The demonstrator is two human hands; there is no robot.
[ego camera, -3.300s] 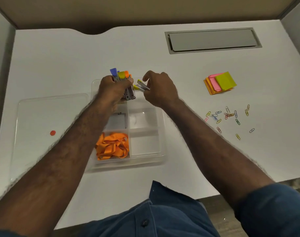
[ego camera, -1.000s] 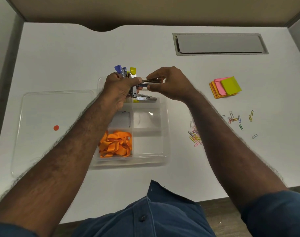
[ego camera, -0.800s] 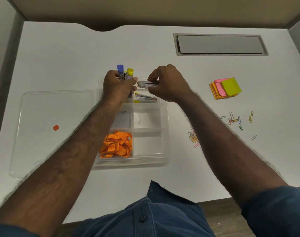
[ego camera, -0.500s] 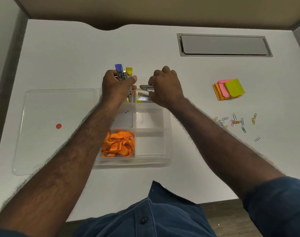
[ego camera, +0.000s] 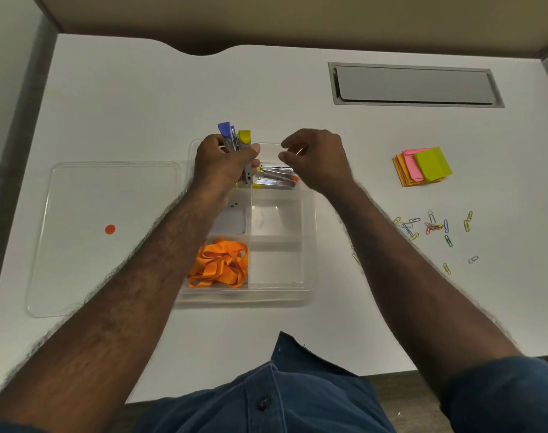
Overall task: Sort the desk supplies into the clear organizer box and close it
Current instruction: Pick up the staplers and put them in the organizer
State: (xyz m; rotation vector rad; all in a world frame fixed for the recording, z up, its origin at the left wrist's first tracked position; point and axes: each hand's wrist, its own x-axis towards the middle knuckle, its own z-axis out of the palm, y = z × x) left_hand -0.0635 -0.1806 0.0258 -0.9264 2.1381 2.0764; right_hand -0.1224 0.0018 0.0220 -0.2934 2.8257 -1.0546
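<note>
The clear organizer box [ego camera: 308,245] lies in the middle of the white desk. My left hand [ego camera: 222,164] is shut on a bunch of small staplers [ego camera: 236,140] with purple and yellow ends, held upright over the box's far left compartment. Several staplers [ego camera: 275,178] lie flat in the far right compartment. My right hand [ego camera: 316,159] hovers just above them, fingers curled and apart, holding nothing. Orange ribbon [ego camera: 218,265] fills the near left compartment. The two right compartments nearer me look empty.
The clear lid [ego camera: 79,260] with a red dot lies flat left of the box. A stack of sticky notes [ego camera: 422,165] and scattered coloured paper clips [ego camera: 435,228] lie on the right. A grey cable hatch [ego camera: 413,85] is set in the far right.
My right hand laid a stapler flat in the far right compartment, let go and lifted slightly. My left hand still holds the remaining staplers, now fewer than before.
</note>
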